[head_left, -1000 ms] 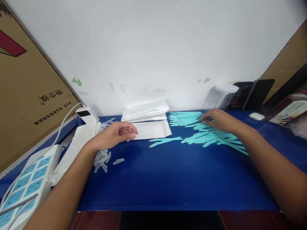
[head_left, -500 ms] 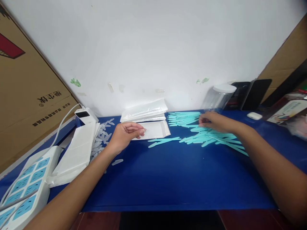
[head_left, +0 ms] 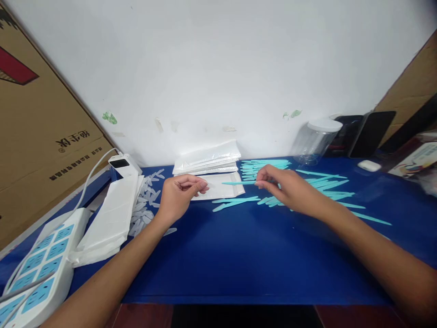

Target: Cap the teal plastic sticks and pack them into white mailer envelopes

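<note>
We see the left hand lying low over the blue counter. Its fingers are curled in and the thumb meets the forefinger in a tight pinch. The fingertips are at the left edge of a flat white pouch, which lies on the counter. We cannot tell whether they grip the pouch, hold some small clear thing, or only touch it.

The right hand is closed in a pinch on one end of a teal stick. The stick is held almost level, just above the right part of the white pouch. Its free end points toward the left hand, but it does not reach those fingers.

Behind and to the right of the right hand we see a spread pile of teal sticks. Two loose sticks lie on the counter just in front of the pouch. A stack of pouches stands directly behind it, against the wall.

To the left of the left hand, small clear pieces are scattered, and beside them is a folded white bundle. A power strip lies at the near left corner. At the far right stand a clear jar and, near it, two dark phones.
</note>
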A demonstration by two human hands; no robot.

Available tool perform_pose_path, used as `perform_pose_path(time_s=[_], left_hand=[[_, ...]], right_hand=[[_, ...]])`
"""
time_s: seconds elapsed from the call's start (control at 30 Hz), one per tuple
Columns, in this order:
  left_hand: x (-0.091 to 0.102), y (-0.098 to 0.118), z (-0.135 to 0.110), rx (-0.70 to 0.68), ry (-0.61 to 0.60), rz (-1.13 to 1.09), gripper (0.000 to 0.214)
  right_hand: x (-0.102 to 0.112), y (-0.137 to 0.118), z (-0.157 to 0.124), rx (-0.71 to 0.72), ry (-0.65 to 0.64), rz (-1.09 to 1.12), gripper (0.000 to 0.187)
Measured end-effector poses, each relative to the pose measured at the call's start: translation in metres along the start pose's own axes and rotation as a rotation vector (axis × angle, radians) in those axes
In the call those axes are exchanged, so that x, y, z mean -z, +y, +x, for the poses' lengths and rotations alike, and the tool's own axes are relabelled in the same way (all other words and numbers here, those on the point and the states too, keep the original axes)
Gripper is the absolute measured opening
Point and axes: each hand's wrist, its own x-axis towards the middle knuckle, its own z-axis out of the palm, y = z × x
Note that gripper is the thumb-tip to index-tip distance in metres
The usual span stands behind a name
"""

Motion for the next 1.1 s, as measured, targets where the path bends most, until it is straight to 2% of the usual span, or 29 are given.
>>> perform_pose_path(time_s=[0.13,0.53,0.87,1.0,1.1], left_hand=[[-0.004,0.0,-0.003,0.021,-0.016,0.011,0.032],[-0.009,0.001,-0.006,0.042,-0.087,-0.028,0.03],[-0.018,0.007,-0.015,0.08,-0.164,-0.008,0.032],[-0.015,0.006,-0.015,0.028,-0.183,0.088,0.031],[-0.008,0.009,-0.011,-0.117,-0.199,0.325,0.028]], right_hand=[[-0.008,-0.011,-0.002,0.015,-0.006,0.023,0.019],[-0.009,-0.013,-0.002,-0.011,-0.02,0.1,0.018],[-0.026,-0.022,-0.003,-0.007,0.043,0.197,0.02],[-0.028,-0.02,-0.002,-0.022,0.043,0.212,0.017],[-0.029,-0.016,0.0,-0.037,0.034,0.196,0.017]])
